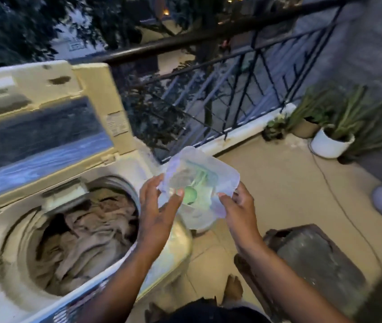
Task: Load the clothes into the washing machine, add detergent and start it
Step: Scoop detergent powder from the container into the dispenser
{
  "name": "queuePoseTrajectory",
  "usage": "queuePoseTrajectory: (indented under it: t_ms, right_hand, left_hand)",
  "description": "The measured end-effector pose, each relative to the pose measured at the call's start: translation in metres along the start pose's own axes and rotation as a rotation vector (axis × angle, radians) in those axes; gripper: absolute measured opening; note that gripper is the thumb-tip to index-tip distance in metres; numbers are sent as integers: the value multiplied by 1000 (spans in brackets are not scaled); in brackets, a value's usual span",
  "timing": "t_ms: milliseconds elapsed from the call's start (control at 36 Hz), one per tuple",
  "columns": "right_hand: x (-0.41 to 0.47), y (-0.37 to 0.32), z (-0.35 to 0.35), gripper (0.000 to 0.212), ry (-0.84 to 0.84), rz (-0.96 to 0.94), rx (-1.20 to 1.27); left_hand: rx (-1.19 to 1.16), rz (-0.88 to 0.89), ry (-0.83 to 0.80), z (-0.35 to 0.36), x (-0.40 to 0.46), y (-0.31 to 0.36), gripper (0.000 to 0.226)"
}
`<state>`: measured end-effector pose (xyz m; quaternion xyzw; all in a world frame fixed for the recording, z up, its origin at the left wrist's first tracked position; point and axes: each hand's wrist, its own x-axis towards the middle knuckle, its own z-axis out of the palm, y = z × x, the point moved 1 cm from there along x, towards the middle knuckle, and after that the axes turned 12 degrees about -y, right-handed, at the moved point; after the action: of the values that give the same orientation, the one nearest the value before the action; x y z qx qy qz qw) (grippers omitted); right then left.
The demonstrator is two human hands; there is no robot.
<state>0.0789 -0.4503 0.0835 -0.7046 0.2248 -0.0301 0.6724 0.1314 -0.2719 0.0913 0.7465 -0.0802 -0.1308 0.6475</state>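
Both hands hold one translucent lidded container in the air, just right of the washing machine and above the floor.

Left hand: at 9 o'clock of the container, fingers loosely curved, thumb tip pressed on the lid beside a green scoop seen through the plastic. Fingers lie along the container's left edge; grip partly open, not a tight fist.

Right hand: at 4 o'clock of the container, thumb on top of the lower right rim, fingers curled beneath it, pinching the edge.

Writing: a pale label on the right post of the raised lid; text too blurred to read. No brand legible on the container.

Orientation: container is a rounded square, tilted with lid facing up toward the camera; its far corner points to about 11 o'clock. Scoop handle runs from the bowl toward 1 o'clock.

Machine: top-loader, lid upright, drum open at 8 o'clock of the hands, with brownish clothes bunched inside.
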Motion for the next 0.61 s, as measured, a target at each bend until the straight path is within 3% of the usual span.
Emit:
queuePoseTrajectory:
  t_ms: [83, 250, 444, 556, 611]
  right_hand:
    - [2, 8, -63, 38, 116, 30, -15]
    - [-1, 52, -182, 36, 334, 125, 16]
    - [-28, 143, -274, 54, 497, 374, 101]
    - [-34, 197, -305, 57, 571, 472, 123]
    - [-35, 228, -319, 56, 610, 511, 152]
  left_hand:
    - [218, 72, -177, 51, 16, 12, 56]
    - [602, 179, -552, 166, 37, 7, 72]
    - [743, 5, -910, 306, 44, -27, 80]
    - [737, -169, -1067, 379, 38, -64, 99]
    - [688, -248, -1145, 410, 34, -85, 90]
